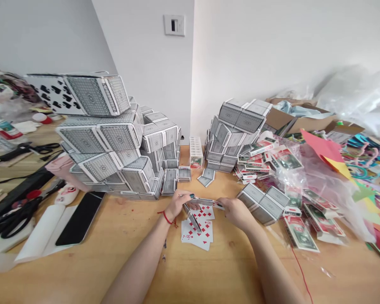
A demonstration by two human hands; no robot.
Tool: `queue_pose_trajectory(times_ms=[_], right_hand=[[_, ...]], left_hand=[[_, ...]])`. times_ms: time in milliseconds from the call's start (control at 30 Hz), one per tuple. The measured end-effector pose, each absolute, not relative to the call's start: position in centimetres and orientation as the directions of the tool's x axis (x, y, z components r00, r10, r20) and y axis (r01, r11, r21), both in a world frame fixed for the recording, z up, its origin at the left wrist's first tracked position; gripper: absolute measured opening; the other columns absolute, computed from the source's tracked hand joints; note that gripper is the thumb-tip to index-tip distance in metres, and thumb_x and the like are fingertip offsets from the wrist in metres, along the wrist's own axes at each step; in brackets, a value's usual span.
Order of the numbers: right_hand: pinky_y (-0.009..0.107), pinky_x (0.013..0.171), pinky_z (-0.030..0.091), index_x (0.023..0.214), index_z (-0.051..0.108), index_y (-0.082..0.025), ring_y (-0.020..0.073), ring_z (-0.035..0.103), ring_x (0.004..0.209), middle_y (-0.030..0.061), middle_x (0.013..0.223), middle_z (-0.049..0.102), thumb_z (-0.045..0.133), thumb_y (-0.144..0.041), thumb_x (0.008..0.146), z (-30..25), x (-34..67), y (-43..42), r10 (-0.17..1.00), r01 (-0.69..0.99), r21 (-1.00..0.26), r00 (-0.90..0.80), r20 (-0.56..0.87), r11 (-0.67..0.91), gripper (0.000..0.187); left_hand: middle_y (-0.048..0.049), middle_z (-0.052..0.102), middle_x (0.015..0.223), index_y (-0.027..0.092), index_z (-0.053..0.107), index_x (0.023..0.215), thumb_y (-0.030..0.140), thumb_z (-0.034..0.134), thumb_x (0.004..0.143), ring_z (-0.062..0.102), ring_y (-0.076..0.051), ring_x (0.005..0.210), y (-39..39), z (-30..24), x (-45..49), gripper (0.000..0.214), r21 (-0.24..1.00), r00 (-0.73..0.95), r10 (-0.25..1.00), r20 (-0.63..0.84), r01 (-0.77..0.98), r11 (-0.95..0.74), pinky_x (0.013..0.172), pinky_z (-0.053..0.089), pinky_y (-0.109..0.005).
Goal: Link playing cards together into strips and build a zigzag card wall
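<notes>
Forearms (136,270) cut off by the frame, hands (179,204) hiding diamond playing cards (198,232)

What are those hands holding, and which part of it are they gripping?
The left hand and right hand hold a playing card by its opposite ends. The left hand also seems to grip a second, tilted card by its upper end.

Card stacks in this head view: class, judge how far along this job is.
Done: box-shaped card blocks stand stacked, with a second stack beside them. In hand: the left hand and right hand hold playing cards. Left, it seems: the loose diamond cards below.
</notes>
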State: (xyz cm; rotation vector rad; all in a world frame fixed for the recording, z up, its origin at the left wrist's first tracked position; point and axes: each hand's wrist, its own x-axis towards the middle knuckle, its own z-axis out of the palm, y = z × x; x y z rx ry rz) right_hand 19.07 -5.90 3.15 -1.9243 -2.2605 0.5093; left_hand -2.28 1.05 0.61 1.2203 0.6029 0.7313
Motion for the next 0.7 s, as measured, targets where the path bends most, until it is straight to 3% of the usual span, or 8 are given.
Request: queue_pose_trajectory(times_ms=[367, 700], right_hand=[[0.021, 0.056, 0.029, 0.082, 0.063, -0.02, 0.0141, 0.055, 0.062, 0.0024, 0.069, 0.065, 0.039, -0.006, 0.07, 3.1, 19.1, -5.5, 0.965, 0.891, -0.41, -0.248, -0.083, 0.194, 0.031], [0.021, 0.058, 0.031, 0.082, 0.062, -0.02, 0.0159, 0.06, 0.071, 0.004, 0.075, 0.067, 0.038, -0.003, 0.066, 4.1, 18.6, -4.7, 0.962, 0.917, -0.344, -0.253, -0.104, 0.203, 0.033]], left_hand=[[-0.0113, 0.068, 0.066, 0.005, 0.066, 0.075, 0.033, 0.049, 0.074, 0.062, -0.019, 0.055, 1.2, -0.1, -2.3, 0.032, 0.969, 0.626, 0.779, -0.037, -0.17, 0.182, 0.054, 0.049, -0.028], [-0.0104, 0.067, 0.065, 0.007, 0.066, 0.069, 0.035, 0.048, 0.074, 0.063, -0.019, 0.057, 1.2, 0.3, -2.2, 0.034, 0.966, 0.611, 0.788, -0.069, -0.156, 0.206, 0.056, 0.048, -0.028]])
